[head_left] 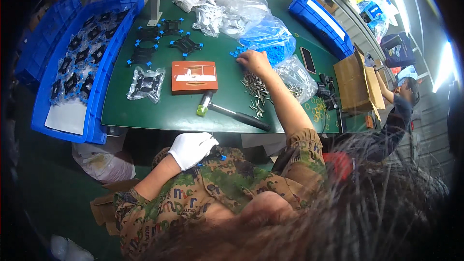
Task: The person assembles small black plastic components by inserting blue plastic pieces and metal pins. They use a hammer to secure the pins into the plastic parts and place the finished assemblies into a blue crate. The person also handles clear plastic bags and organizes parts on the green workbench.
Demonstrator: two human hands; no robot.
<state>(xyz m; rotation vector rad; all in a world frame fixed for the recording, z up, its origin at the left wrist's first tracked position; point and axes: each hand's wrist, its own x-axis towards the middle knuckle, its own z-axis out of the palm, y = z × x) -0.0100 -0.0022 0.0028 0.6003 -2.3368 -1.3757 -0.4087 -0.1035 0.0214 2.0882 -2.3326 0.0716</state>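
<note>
My left hand (192,150), in a white glove, is closed around a black bracket with blue tips (218,155) over my lap; the glove hides most of it. My bare right hand (254,63) reaches across the table, fingers bent together at the edge of a pile of small blue pieces (238,51). Whatever its fingertips hold is too small to make out. Those pieces spill from a clear bag (273,43). Loose metal screws (256,89) lie under my right forearm. A hammer (232,112) rests by the near edge, beside an orange-red box (195,77).
Black four-armed brackets (186,44) stand at the table's left, near a bagged bracket (146,84). A blue crate (99,87) holds many bagged brackets. Rightward lie a phone (308,60), yellow rings (319,109) and a cardboard box (356,82). Another person's arm (385,87) shows beyond.
</note>
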